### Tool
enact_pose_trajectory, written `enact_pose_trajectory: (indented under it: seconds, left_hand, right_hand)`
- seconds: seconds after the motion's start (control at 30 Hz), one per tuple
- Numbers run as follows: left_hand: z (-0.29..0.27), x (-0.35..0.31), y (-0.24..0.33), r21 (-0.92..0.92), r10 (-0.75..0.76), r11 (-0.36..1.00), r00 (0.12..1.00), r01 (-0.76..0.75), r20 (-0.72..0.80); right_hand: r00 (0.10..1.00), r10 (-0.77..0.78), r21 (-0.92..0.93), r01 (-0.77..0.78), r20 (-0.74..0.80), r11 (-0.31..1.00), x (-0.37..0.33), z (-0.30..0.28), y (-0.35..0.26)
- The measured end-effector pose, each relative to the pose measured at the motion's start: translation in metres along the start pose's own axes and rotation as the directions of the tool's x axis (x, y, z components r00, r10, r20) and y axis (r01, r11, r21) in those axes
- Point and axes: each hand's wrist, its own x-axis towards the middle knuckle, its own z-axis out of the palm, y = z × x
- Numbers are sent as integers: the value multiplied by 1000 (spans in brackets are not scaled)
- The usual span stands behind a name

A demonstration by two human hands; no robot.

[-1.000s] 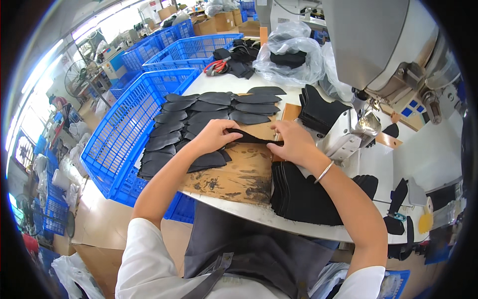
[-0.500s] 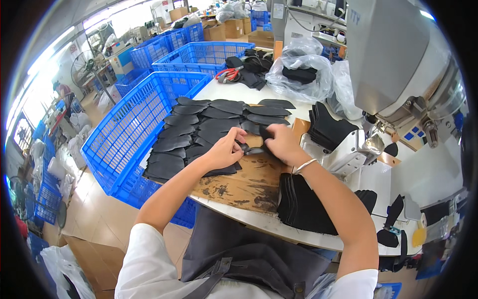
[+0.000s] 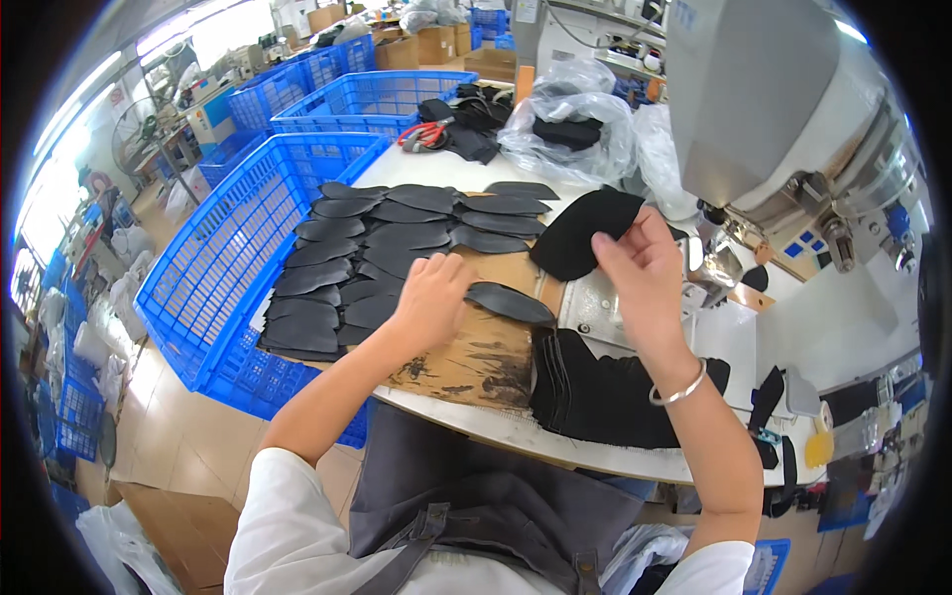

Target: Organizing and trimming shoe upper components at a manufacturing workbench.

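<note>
My right hand (image 3: 647, 268) holds up a black curved fabric piece (image 3: 583, 236), pinched between thumb and fingers above the machine's metal bed (image 3: 587, 315). My left hand (image 3: 432, 300) is low over the wooden board (image 3: 446, 375) with its fingers curled; their tips are partly hidden, so what they grip cannot be made out. Just right of those fingers, a black leaf-shaped piece with a smooth sheen (image 3: 511, 303) lies by itself on the board. Overlapping rows of similar black pieces (image 3: 409, 236) cover the board's left and far parts.
A stack of black fabric pieces (image 3: 605, 392) lies at the table's near edge. The grey machine head (image 3: 759, 99) rises at the right. Blue crates (image 3: 260, 233) stand left of the table. Red-handled scissors (image 3: 424, 136) and a clear plastic bag (image 3: 565, 134) lie at the back.
My right hand has moved right and up, away from my left hand, and now holds up the black fabric piece. A single leaf-shaped piece shows on the board between the hands. The view has shifted slightly.
</note>
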Motion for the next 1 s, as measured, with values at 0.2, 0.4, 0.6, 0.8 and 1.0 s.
enact_pose_trajectory:
  seconds: [0.2, 0.4, 0.6, 0.8, 1.0]
  left_hand:
    - [-42, 11, 49, -815, -319, 425, 908, 393, 272]
    - [-73, 4, 93, -928, -29, 136, 938, 346, 345]
    - [-72, 34, 119, -837, 39, 341, 883, 429, 468]
    - [-45, 58, 140, -715, 122, 564, 815, 413, 567]
    - [-22, 64, 163, -673, 205, 691, 822, 263, 531]
  right_hand:
    - [975, 205, 3, -206, 87, 979, -55, -7, -42]
    - [974, 224, 102, -227, 34, 969, -93, -27, -49]
    - [918, 397, 49, -396, 8, 917, -118, -90, -51]
    - [851, 514, -200, -524, -103, 828, -131, -130, -60]
    - [830, 553, -434, -526, -74, 732, -146, -163, -51]
